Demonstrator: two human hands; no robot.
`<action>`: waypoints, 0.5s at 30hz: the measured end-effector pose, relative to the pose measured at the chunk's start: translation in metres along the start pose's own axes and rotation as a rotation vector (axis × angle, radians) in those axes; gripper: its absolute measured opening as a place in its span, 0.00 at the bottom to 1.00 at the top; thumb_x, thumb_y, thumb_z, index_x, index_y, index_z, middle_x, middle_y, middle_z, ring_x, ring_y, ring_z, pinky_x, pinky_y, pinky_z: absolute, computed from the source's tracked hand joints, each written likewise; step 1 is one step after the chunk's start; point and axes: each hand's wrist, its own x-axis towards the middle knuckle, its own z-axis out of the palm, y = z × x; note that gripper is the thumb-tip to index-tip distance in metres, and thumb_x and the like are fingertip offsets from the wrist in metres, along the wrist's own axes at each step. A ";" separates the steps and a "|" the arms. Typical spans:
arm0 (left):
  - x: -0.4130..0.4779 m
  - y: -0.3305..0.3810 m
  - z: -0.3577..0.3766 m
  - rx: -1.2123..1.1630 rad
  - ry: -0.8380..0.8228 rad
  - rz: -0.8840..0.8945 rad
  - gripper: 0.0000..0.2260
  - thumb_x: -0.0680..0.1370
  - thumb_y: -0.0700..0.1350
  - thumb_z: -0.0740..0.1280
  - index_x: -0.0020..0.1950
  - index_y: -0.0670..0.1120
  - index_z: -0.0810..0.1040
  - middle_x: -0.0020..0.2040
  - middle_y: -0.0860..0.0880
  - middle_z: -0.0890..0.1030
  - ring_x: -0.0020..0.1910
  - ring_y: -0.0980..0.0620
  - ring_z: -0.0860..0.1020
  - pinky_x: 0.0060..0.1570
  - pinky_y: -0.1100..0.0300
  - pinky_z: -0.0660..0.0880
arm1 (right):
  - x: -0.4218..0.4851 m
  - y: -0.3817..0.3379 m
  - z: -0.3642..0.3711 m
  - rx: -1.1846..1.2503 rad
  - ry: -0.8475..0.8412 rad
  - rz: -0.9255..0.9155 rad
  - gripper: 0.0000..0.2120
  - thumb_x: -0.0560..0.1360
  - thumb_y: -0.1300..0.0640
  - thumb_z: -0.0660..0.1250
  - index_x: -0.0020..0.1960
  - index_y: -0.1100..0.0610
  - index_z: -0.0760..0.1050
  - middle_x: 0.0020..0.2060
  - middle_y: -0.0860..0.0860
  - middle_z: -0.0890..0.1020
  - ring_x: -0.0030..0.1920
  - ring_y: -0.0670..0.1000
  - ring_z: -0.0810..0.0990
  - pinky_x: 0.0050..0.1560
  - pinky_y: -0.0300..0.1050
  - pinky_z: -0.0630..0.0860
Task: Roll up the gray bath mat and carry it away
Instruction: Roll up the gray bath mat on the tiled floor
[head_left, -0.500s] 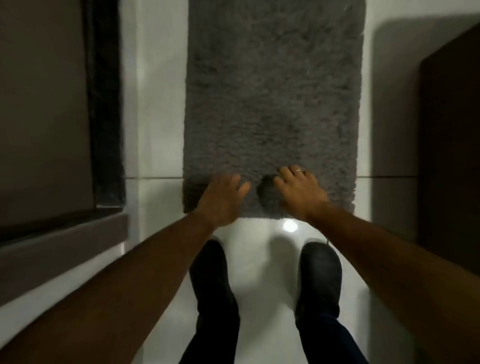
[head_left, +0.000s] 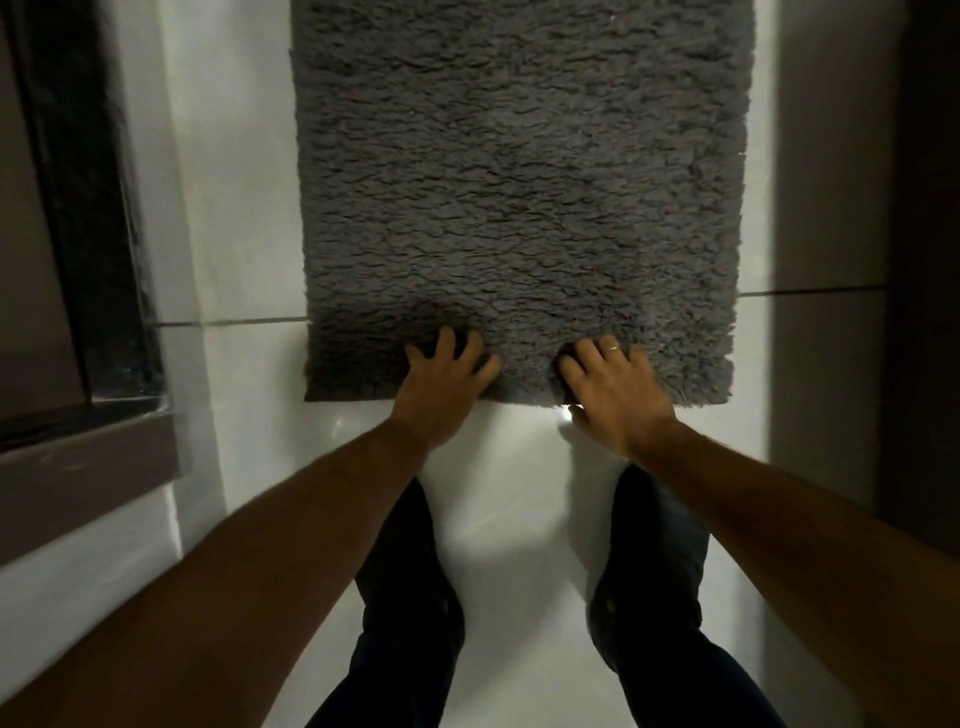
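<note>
The gray bath mat (head_left: 519, 182) is shaggy and lies flat on the white tiled floor, running away from me to the top of the view. Both hands rest on its near edge. My left hand (head_left: 441, 384) lies on the pile left of the middle, fingers spread and dug in. My right hand (head_left: 613, 389), with a ring on one finger, presses on the pile right of the middle, its thumb at the mat's edge. Whether either hand has a real hold of the edge I cannot tell.
A dark door frame and threshold (head_left: 88, 260) run along the left. A dark shadowed wall or door (head_left: 919, 260) stands on the right. My two legs in dark trousers (head_left: 410, 597) stand on the white floor (head_left: 519, 493) just short of the mat.
The view has moved closer to the mat. Both hands sit further onto the near edge, fingers more spread. The mat lies flat as before.
</note>
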 end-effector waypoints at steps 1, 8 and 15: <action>0.004 -0.003 -0.006 -0.069 0.014 -0.019 0.26 0.75 0.44 0.66 0.72 0.48 0.62 0.71 0.40 0.67 0.68 0.33 0.66 0.52 0.36 0.76 | -0.001 0.000 -0.004 0.009 0.010 -0.010 0.22 0.76 0.48 0.63 0.67 0.55 0.69 0.64 0.57 0.72 0.64 0.61 0.70 0.57 0.57 0.70; 0.034 -0.041 -0.042 -0.593 0.063 -0.182 0.13 0.76 0.37 0.61 0.59 0.41 0.76 0.60 0.40 0.79 0.58 0.38 0.76 0.55 0.45 0.75 | 0.001 0.011 -0.018 0.055 0.098 0.037 0.15 0.78 0.56 0.61 0.64 0.55 0.71 0.58 0.58 0.76 0.58 0.61 0.73 0.56 0.59 0.70; 0.035 -0.050 -0.030 -0.525 0.124 -0.290 0.14 0.76 0.44 0.64 0.60 0.42 0.76 0.59 0.40 0.80 0.60 0.39 0.75 0.62 0.41 0.70 | 0.024 0.018 -0.017 0.186 0.197 0.026 0.16 0.74 0.66 0.65 0.61 0.60 0.73 0.55 0.61 0.77 0.52 0.63 0.76 0.44 0.57 0.76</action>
